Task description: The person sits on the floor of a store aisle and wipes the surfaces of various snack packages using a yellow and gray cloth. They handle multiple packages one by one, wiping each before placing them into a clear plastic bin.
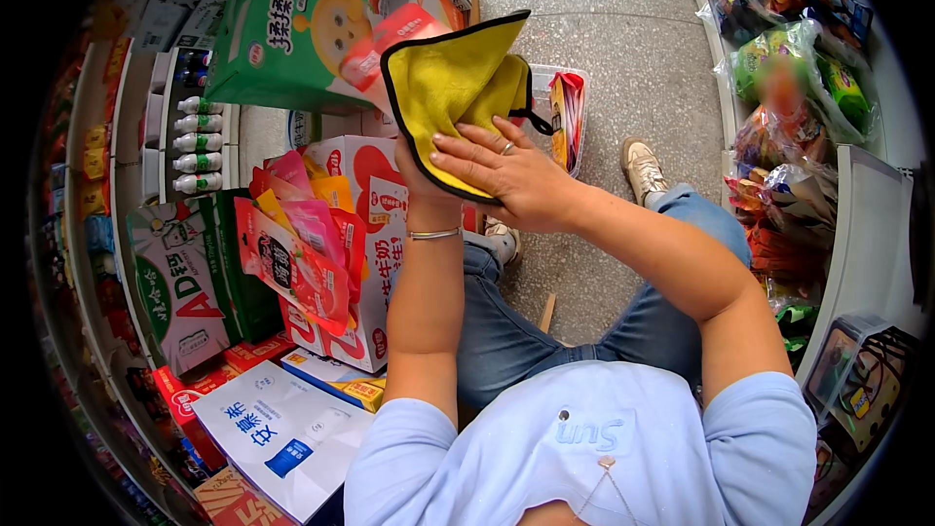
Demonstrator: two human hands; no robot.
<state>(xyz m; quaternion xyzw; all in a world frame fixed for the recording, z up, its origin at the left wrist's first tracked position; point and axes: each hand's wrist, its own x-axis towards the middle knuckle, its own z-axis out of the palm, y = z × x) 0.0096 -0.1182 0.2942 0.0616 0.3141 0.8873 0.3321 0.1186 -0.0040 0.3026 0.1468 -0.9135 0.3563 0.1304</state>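
A yellow cloth with black edging (445, 80) is spread over my left hand (418, 174), so that hand's fingers are hidden. From behind the cloth's left side sticks out a pink-red pouch (391, 40), apparently held in the left hand. My right hand (504, 172), with a ring on one finger, lies across the lower part of the cloth and presses on it. Left of my forearm, several pink, red and yellow pouches (299, 248) lie piled on a red-and-white carton (376, 234). Beyond the cloth, a clear plastic bin (581, 120) holds more upright packets (562, 117).
A large green carton (248, 51) stands at the upper left, near shelves of small white bottles (199, 142). A green-and-silver carton (179, 285) and a white box (281, 431) are close on the left. Bagged snacks (789, 88) line a right-hand shelf above the speckled floor (628, 36).
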